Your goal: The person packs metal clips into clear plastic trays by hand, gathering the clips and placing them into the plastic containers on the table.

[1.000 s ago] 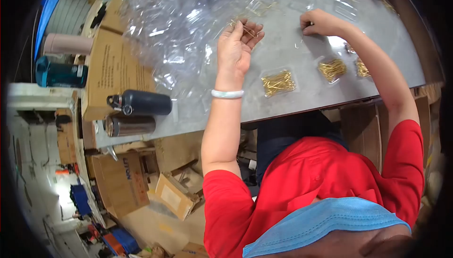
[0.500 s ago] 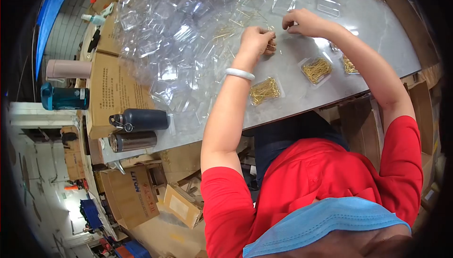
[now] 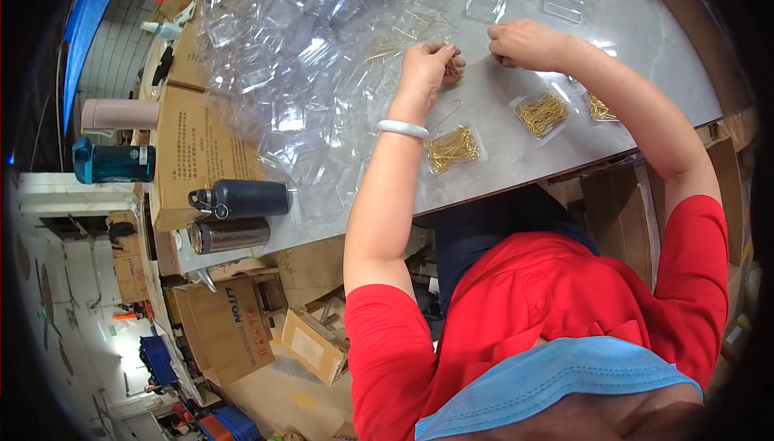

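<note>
My left hand (image 3: pixel 430 68), with a pale bangle at its wrist, is closed above the grey table (image 3: pixel 500 159). Thin gold hooks show faintly between its fingers. To its right, my right hand (image 3: pixel 524 44) has its fingers curled together; whatever they hold is hidden. Gold hooks fill a clear tray (image 3: pixel 453 149) below my left hand, and a second filled tray (image 3: pixel 543 114) sits below my right hand. Part of a third pile of gold hooks (image 3: pixel 601 108) shows beside my right forearm. Loose gold hooks (image 3: pixel 387 50) lie left of my left hand.
A large heap of clear plastic trays (image 3: pixel 290 62) covers the table's left part. Two empty clear trays (image 3: pixel 562 6) lie beyond my right hand. A dark bottle (image 3: pixel 242 199) and a brown tumbler (image 3: pixel 230 235) lie near the left edge, by a cardboard box (image 3: pixel 193 147).
Since the earliest frame, my hands have come closer together and the view has shifted. My left hand has turned from palm up to knuckles up. In the last half second both hands moved only slightly.
</note>
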The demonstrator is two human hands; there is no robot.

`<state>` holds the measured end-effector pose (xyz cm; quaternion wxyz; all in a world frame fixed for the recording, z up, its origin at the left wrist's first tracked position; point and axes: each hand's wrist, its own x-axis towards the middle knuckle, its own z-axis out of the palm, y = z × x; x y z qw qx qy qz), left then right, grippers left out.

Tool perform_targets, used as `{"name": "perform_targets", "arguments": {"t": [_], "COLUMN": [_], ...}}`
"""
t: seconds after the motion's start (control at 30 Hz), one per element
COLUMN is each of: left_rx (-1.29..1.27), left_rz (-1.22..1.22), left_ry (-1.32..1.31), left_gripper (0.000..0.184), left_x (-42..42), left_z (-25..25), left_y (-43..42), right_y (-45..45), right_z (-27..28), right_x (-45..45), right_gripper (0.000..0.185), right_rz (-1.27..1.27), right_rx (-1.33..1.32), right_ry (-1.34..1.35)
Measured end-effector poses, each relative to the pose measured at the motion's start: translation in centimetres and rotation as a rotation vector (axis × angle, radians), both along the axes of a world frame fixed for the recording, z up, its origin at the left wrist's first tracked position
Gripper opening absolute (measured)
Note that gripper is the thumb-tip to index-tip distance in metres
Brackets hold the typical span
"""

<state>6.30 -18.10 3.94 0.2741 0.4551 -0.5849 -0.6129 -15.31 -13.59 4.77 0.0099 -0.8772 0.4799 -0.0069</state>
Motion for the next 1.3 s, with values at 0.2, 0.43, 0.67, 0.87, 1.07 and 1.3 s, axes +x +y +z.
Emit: {"name": "perform_targets", "arguments": {"t": [0.2,0.43,0.67,0.87,1.07,1.3], "left_rx": [-0.566,-0.891,-0.979,-1.141,-1.254,-0.831], "left_rz": [-0.409,-0.487,-0.485,-0.655,-0.727,-0.284], "left_ry": [-0.802,-1.270,-1.166,-1.134,-1.060,-0.611], "left_gripper": [0.024,0.024,0.010,0.007,0.007,0.014], "left_x": [2.1,1.4,1.4,1.0,1.2,-0.8], "left_z": [3.6,1.7,2.0,2.4,1.8,0.6], "left_y": [0.5,2.9,5.2,6.7,4.6,0.0], "right_y": [-0.3,0.2,0.4,0.2,-1.5,-2.1], "right_z": [-0.7,0.5,0.2,0.9,-0.4,-0.7], "right_x": [-1.2,-1.3,-1.3,0.2,0.4,-0.8], "right_gripper": [0.012,0.013,0.014,0.011,0.014,0.023], "right_rz": [-0.172,-0.071,-0.051,-0.041,-0.009,-0.259], "right_rx": [0.076,-0.001,-0.047,-0.001,-0.003,0.243], "right_ry": [-0.141,0.021,0.083,0.259,0.253,-0.360]}}
